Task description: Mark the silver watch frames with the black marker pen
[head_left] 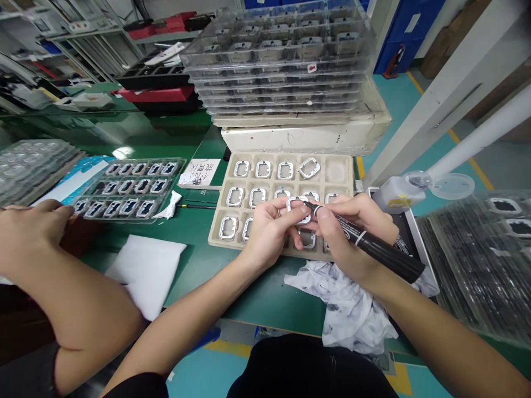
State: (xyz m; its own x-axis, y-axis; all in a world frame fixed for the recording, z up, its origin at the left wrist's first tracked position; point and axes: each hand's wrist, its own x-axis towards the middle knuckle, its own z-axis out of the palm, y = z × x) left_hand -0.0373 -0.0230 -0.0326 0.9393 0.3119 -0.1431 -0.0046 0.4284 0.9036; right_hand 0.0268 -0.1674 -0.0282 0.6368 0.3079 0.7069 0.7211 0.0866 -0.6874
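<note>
My left hand point(269, 225) pinches a small silver metal frame point(295, 203) with rounded corners, just above the beige compartment tray point(216, 235). In my right hand point(346, 226) is a black marker pen point(375, 249), its tip at the frame's upper right edge. I cannot tell whether the tip touches the metal. More silver frames sit in the tray's pockets, one of them point(310, 167) tilted in the back row. My hands hide part of the tray's middle and front right.
A co-worker's arm point(78, 304) is at my left, near a clear tray of dark-centred frames point(124, 188). Stacked clear trays point(286, 72) rise behind; another stack point(489, 265) stands right. A crumpled cloth point(352, 315), white cloth point(147, 271) and plastic bottle point(398, 193) lie around.
</note>
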